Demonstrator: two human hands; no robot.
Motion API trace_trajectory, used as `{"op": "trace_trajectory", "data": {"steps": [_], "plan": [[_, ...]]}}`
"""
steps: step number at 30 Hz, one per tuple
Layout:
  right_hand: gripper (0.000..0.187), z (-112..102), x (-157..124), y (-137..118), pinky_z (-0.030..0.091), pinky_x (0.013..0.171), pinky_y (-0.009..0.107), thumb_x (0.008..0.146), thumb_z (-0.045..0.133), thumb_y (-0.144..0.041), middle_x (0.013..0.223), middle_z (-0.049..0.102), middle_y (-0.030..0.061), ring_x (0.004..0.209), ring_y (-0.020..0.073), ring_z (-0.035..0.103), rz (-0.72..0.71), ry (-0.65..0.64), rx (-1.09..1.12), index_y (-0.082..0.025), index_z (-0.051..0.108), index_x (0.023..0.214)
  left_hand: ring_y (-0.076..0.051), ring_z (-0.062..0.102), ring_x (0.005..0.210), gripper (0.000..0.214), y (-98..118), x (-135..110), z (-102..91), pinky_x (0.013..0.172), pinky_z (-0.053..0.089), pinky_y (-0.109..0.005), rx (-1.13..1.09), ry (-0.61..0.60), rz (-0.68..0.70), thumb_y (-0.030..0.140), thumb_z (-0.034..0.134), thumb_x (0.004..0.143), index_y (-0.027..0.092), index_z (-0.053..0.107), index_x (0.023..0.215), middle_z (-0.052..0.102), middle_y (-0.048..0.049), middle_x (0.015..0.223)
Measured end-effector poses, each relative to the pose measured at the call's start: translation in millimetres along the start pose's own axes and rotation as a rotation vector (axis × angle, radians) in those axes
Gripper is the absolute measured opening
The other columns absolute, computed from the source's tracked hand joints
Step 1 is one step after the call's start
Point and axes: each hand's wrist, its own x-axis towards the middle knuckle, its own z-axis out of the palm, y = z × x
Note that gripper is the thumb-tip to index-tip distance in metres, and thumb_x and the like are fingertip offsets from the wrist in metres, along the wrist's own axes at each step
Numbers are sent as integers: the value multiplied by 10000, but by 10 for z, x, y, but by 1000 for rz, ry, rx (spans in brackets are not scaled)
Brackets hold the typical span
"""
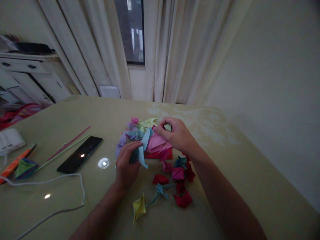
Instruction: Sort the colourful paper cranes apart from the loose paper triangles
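My left hand (128, 164) is closed round a light blue folded paper (143, 154), whose pointed ends stick out past the fingers. My right hand (173, 133) makes a pinch just above pink folded paper (157, 143); a tiny red bit shows by its fingertips, and I cannot make out what they grip. Lilac origami (121, 141) and pale green origami (148, 122) lie in the pile behind. Nearer me are red folded pieces (183, 200), a magenta one (178, 173), a blue one (161, 191) and a yellow one (139, 209).
A black phone (80, 155) lies to the left, beside a thin pink stick (68, 143) and a green one (65, 150). A white cable (45, 182) curls across the table's left side near an orange item (15, 165) and a white charger-like block (11, 141).
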Motion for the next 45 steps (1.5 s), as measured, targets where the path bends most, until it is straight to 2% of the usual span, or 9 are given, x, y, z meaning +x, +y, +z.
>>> {"op": "trace_trajectory", "data": {"steps": [3, 6, 11, 15, 20, 24, 28, 38, 45], "plan": [[258, 69, -7, -22, 377, 649, 270, 928, 739, -395, 720, 642, -27, 655, 129, 534, -8, 54, -1, -185, 684, 788, -241, 720, 1142, 402, 6, -3, -4, 990, 588, -400, -8, -22, 63, 74, 730, 888, 230, 692, 1257, 754, -95, 1211], [241, 100, -14, -35, 413, 681, 272, 929, 741, -389, 783, 686, -8, 717, 145, 587, -3, 29, 20, -186, 693, 808, -241, 719, 1142, 401, 4, -8, -6, 990, 583, -393, -3, -25, 90, 73, 722, 890, 225, 696, 1260, 758, -92, 1213], [149, -17, -13, -30, 492, 693, 283, 888, 738, -322, 867, 721, 14, 776, 174, 647, -3, -55, 118, -191, 720, 958, -242, 717, 1142, 381, -20, -21, 4, 999, 575, -393, 24, -21, 50, 92, 737, 892, 219, 705, 1250, 756, -90, 1212], [227, -70, -9, -6, 520, 685, 288, 861, 747, -271, 877, 720, 9, 723, 160, 639, -3, -56, 141, -192, 706, 1070, -240, 718, 1135, 374, -19, -13, 6, 985, 580, -384, 30, -15, 47, 116, 763, 891, 216, 705, 1247, 756, -89, 1208], [205, -37, -9, 6, 502, 635, 283, 896, 764, -331, 911, 734, 14, 659, 143, 604, -2, -69, 98, -199, 708, 1043, -243, 718, 1145, 369, 2, 1, -2, 989, 581, -391, 29, -17, 68, 112, 730, 919, 223, 704, 1270, 756, -91, 1224], [204, -67, -14, 0, 517, 680, 288, 889, 777, -303, 910, 740, 23, 760, 174, 649, -30, -33, 86, -199, 721, 1056, -234, 723, 1135, 383, 16, -1, -2, 994, 581, -386, 35, -27, 85, 100, 736, 922, 231, 705, 1280, 761, -87, 1230], [147, -59, -6, 6, 528, 697, 292, 895, 753, -269, 923, 741, 28, 813, 185, 672, -41, -72, 106, -201, 729, 1023, -225, 729, 1122, 371, 28, 3, 2, 994, 583, -380, 29, -12, 85, 92, 746, 918, 226, 712, 1263, 764, -87, 1218], [164, -45, -21, -29, 517, 669, 294, 888, 786, -306, 932, 754, 20, 737, 166, 636, -27, -50, 142, -208, 741, 1011, -215, 741, 1110, 334, 99, 53, -6, 959, 615, -342, 5, -37, 105, 160, 785, 916, 205, 701, 1236, 748, -86, 1192], [135, -89, 1, -10, 503, 774, 311, 856, 804, -225, 905, 762, 13, 813, 177, 655, -67, -4, 84, -205, 745, 976, -222, 744, 1109, 327, 91, 43, 21, 961, 628, -358, 30, -31, 73, 162, 786, 913, 218, 713, 1227, 743, -90, 1203]]}}
